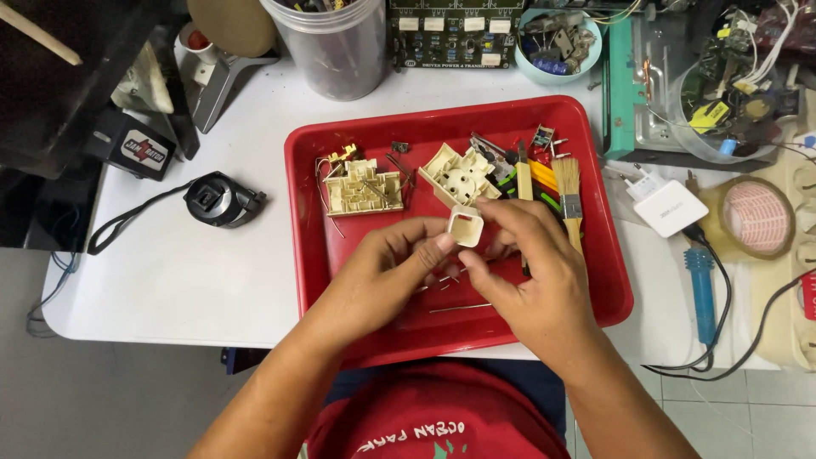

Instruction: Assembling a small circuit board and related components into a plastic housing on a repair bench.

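Both my hands are over a red plastic tray [310, 170]. Between the fingertips of my left hand [387, 272] and my right hand [531, 276] I hold a small cream square plastic cap [466, 226], its hollow side facing up. Just beyond it in the tray lie a cream plastic housing with a round hole [457, 174] and a cream part with metal strips and wires [363, 189]. A paint brush [568, 191], a screwdriver and other tools lie at the tray's right. Small metal pins lie under my hands.
On the white table stand a black tape measure with a strap [217, 199] at the left, a white charger [670, 206], a blue soldering iron [702, 289] and a tape roll [756, 218] at the right. A clear jar [336, 47], a circuit board and a parts bowl [559, 42] stand behind.
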